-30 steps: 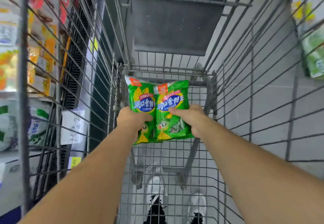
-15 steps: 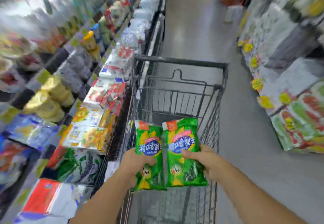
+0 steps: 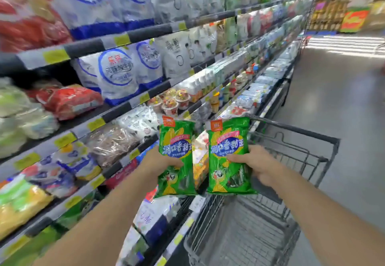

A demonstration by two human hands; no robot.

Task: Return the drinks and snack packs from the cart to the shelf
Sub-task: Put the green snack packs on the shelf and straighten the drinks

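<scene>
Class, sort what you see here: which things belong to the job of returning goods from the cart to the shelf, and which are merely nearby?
Belong to the job:
left green pack, gripped by left hand
right green pack, gripped by right hand
cart
shelf

Merely nearby:
blue-and-white bags
red packet
fruit cups

white bagged goods (image 3: 116,74) and fruit cups (image 3: 173,101) beside a grey aisle floor (image 3: 343,109).

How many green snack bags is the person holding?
2. One green snack bag is gripped by the left hand, nearer the shelf. The other green snack bag is gripped by the right hand, above the cart.
</scene>
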